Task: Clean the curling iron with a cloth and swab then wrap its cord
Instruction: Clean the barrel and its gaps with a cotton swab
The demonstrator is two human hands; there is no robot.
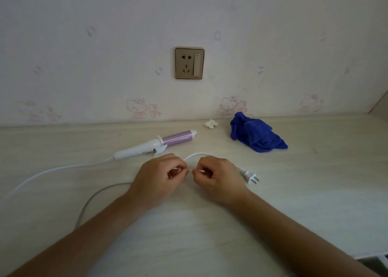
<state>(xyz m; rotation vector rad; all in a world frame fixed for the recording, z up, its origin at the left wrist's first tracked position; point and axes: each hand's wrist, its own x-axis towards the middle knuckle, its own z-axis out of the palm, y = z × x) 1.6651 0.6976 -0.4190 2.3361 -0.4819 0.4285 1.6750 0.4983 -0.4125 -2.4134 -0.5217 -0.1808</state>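
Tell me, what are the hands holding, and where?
Both pinch the white cord, close together: the left hand farther along it, the right hand just behind the plug.

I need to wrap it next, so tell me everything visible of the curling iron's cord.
The cord is thin, white and smooth, plastic-looking. It leaves the curling iron through a ribbed sleeve, sweeps left across the table to the frame's edge, and a loop curves back toward the hands. The left hand and right hand each pinch it, a small arch showing between them. It ends in a two-pin plug lying unplugged on the table beside the right hand.
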